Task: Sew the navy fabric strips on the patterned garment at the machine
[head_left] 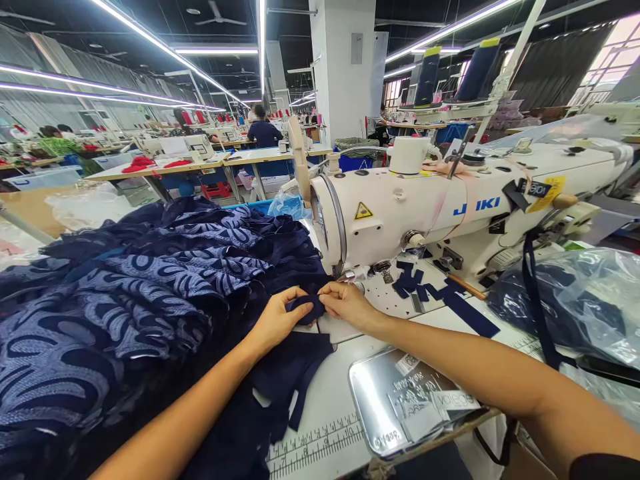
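Long lamps [217, 51] light a wide sewing hall, and one white pillar [343, 87] stands at the far middle. Nearer, on the right, I see a big white sewing machine [380, 207], set on a pale bench [333, 397]. On the left lies a large heap of navy cloth [165, 280], partly with light curved patterns. At the right is a clear plastic bag [575, 293] with dark material inside. Near the front edge rests a shiny metal tray [367, 387] bearing labels [417, 410]. Navy scraps [410, 280] lie below the machine's arm. Left of these, before the machine's head, is a plain navy piece [307, 310]. The left hand [285, 313] pinches it between thumb and fingers; the right hand [347, 305] holds its right end with closed fingertips.
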Demonstrator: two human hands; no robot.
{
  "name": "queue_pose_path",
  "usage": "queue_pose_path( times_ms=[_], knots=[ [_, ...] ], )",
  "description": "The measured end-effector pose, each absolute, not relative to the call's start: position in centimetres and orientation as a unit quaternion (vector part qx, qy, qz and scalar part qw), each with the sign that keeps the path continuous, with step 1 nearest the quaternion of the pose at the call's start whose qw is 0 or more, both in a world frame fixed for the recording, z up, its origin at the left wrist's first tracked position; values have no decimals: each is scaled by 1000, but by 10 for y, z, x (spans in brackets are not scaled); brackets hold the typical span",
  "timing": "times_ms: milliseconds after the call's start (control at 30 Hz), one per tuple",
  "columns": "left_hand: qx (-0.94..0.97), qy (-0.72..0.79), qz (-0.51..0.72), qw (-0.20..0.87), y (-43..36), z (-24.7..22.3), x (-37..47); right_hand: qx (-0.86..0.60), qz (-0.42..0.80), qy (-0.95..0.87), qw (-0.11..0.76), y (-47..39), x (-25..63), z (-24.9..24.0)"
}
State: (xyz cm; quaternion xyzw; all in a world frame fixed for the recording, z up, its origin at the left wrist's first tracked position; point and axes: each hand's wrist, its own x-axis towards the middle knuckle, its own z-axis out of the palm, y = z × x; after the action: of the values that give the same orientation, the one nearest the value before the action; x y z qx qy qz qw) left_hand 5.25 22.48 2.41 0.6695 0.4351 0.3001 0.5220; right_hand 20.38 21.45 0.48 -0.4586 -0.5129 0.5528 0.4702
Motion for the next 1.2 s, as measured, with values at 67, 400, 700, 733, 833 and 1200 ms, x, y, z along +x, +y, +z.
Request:
queue_pose_path(
  times_ms=[67,400,700,733,833,1200],
  knots=[
    [669,436,299,523,225,23,53,-455,556,-514,469,215,204,4],
    [690,415,305,509,224,21,56,-472,525,-535,465,217,203,-1],
    [680,420,299,521,226,24,54,-467,547,-515,465,216,203,3],
    [673,421,296,531,226,24,53,-466,550,-512,467,216,203,3],
    [635,432,304,564,228,25,51,-473,558,-508,456,216,204,4],
    [598,465,363,543,228,23,49,-454,552,-599,360,220,210,4]
  ],
)
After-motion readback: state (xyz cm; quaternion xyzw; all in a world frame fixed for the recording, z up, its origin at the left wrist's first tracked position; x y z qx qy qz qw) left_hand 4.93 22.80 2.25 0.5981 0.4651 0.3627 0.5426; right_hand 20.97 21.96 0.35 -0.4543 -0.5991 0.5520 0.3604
